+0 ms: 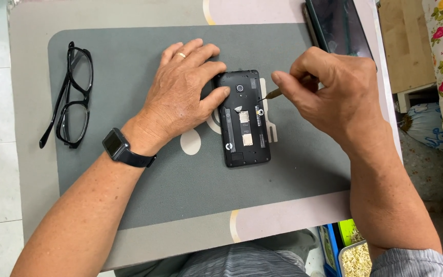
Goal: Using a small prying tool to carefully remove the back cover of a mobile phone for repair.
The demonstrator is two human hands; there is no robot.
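Head view, looking down. An opened phone (244, 118), back cover off and internals exposed, lies face down near the middle of a grey mat (129, 184) on the surface (32, 31). The left hand (180, 92) rests flat beside it, fingers spread and thumb pressed to the phone's left edge, apparently to keep it from sliding. The right hand (329, 92) is closed in a pinch on a thin tool (273, 93), probably a small screwdriver, its tip at the phone's upper right edge. Black glasses (73, 97) lie folded open at the mat's left. A dark tablet (337, 25) sits at the upper right.
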